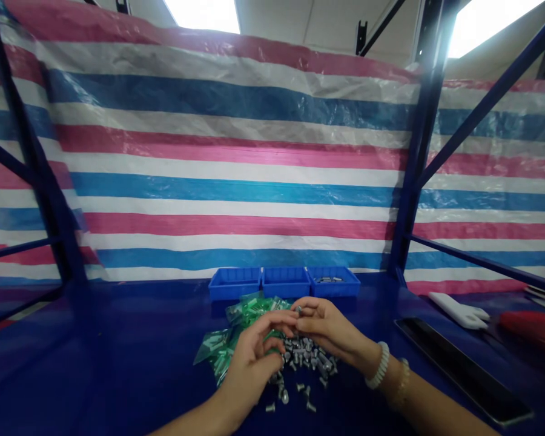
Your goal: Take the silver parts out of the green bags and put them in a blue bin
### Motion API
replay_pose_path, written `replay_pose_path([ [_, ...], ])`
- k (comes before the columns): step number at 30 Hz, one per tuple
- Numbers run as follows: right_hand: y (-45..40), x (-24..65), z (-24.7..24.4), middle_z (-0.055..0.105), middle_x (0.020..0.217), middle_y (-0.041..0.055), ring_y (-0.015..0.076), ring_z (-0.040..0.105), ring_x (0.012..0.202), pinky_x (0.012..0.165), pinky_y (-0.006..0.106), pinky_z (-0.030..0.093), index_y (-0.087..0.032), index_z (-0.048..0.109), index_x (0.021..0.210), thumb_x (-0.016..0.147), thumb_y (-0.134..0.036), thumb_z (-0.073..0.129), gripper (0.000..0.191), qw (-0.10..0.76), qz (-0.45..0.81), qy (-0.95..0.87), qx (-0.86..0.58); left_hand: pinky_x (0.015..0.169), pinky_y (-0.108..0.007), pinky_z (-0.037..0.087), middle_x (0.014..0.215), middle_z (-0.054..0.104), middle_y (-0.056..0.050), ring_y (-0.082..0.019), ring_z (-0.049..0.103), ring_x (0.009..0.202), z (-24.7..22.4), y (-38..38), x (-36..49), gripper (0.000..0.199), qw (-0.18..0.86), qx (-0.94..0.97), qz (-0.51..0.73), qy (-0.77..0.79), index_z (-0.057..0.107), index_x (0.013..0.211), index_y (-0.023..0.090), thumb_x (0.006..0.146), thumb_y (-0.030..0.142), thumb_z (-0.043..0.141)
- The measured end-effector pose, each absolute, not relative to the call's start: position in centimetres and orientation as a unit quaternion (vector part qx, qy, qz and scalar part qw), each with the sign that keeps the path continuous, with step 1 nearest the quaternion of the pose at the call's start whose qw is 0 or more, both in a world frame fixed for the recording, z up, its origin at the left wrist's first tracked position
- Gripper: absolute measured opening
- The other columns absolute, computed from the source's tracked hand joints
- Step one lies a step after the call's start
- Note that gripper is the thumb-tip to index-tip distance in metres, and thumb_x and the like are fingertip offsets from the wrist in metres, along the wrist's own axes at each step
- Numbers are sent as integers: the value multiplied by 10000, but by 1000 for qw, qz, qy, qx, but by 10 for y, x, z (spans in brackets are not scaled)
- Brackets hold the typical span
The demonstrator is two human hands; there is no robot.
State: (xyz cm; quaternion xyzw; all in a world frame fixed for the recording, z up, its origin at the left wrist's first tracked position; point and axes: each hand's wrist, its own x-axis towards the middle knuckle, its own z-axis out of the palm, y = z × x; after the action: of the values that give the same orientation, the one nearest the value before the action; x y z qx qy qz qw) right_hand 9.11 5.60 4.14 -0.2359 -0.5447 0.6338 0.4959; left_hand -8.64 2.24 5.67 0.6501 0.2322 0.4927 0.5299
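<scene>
Above loose screws (315, 358), left hand (253, 351) curled toward right hand (330, 327).

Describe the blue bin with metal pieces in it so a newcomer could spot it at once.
Find the striped sheet behind the blue table. In front of it, toward the table's far edge, three small blue bins stand in a row. You want the rightmost bin: unlike its two neighbours, it shows small metal pieces inside.
</scene>
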Motion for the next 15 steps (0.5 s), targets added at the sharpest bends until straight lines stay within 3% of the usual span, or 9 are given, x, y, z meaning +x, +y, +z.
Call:
replay_pose_path([
  [4,69,108,47,678,789,13,111,609,666,675,264,489,-177,695,923,675,-283,778,282,539,535,-579,-297,677,-290,395,1052,586,-51,-201,519,885,55,26,-88,473,519,642,503,254,664,930,219,533,51,471],
  [9,108,147,56,677,801,60,171,582,684,650,306,475,-148,702,991,817,-356,571,302,548,141,-670,-481,684,-294,381,1005,583,-54,-205,509,888,53,29,-88,441,511,642,490,294,648,951,214,565,77,487],
  [15,128,174,49,635,741,73,223,559,728,730,376,447,-115,663,1072,773,-264,570,346,502,48,-681,-531,645,-284,353,858,572,-38,-170,492,756,52,29,-89,408,508,644,472,324,631,994,195,610,123,516],
])
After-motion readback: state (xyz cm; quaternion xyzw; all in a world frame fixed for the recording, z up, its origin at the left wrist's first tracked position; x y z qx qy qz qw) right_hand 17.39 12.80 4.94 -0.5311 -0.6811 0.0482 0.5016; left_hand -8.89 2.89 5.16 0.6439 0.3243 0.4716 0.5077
